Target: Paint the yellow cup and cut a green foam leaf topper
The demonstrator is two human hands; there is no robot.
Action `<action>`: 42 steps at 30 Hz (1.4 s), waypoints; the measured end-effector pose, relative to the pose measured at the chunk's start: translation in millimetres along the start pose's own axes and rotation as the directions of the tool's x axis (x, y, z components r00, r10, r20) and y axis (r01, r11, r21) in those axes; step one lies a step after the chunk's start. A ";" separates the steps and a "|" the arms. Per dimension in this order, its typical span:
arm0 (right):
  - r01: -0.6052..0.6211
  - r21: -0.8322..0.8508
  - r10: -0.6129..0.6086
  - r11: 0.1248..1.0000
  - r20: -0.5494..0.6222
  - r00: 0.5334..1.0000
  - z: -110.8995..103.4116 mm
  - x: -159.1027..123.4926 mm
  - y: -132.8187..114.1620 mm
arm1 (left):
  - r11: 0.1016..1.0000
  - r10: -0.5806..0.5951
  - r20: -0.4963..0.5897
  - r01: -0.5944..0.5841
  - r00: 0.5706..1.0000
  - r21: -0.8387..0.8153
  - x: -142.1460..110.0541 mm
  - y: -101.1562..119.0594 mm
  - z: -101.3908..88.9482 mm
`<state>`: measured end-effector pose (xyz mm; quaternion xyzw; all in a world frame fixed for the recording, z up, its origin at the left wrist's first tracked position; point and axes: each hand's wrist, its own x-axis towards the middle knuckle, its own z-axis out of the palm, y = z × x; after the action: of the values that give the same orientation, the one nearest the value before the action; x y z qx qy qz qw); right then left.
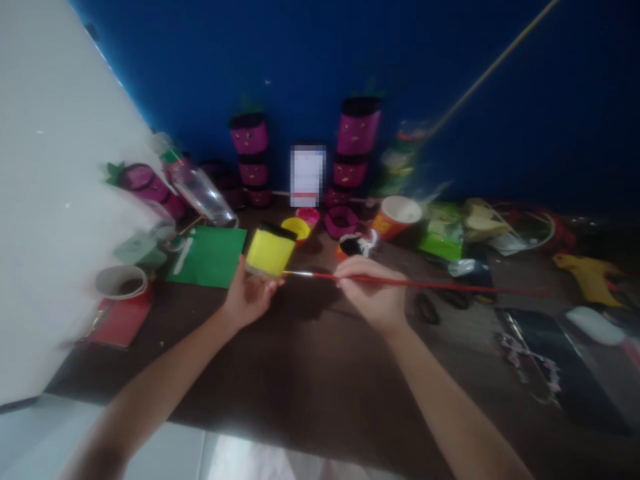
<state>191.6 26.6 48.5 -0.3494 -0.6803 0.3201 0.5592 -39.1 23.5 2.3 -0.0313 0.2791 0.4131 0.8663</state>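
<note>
In my left hand (255, 297) is a small yellow-painted cup-like piece (271, 251) with a dark band along its top edge. My right hand (375, 290) is closed round a paintbrush (425, 284) with a long red handle. Its tip points left and meets the lower right edge of the yellow piece; whether it presses there is too blurred to tell. Just behind the piece sit a yellow paint pot (296, 230) and a pink one (308, 217). Beyond my right fingers stands a small container of black paint (353, 246).
Purple stacked figures (358, 137) stand along the blue wall. Left are a clear bottle (203, 190), a green sheet (213, 257) and a paper cup (121, 283). Right are a red-orange cup (397, 217), a yellow glue gun (590, 275) and a dark flat case (565, 367).
</note>
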 end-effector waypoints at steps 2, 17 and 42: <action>0.009 0.005 -0.009 1.000 0.006 1.000 -0.1 -0.4 1.1 | 1.000 -0.003 -0.008 0.003 1.000 -0.007 -0.7 -0.3 1.5; 0.029 -0.023 -0.029 0.999 0.013 0.999 0.7 -2.9 3.3 | 0.999 -0.034 -0.009 0.033 0.999 -0.006 -0.9 0.3 -1.1; 0.102 -0.022 -0.104 0.995 -0.240 0.965 5.5 -15.3 -3.1 | 0.222 0.849 0.235 -0.722 0.474 0.656 19.4 -15.4 -9.7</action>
<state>187.8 11.9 41.9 -0.3522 -0.6261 0.2426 0.6520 -22.5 24.1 -18.4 0.3976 0.4587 0.6541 0.4514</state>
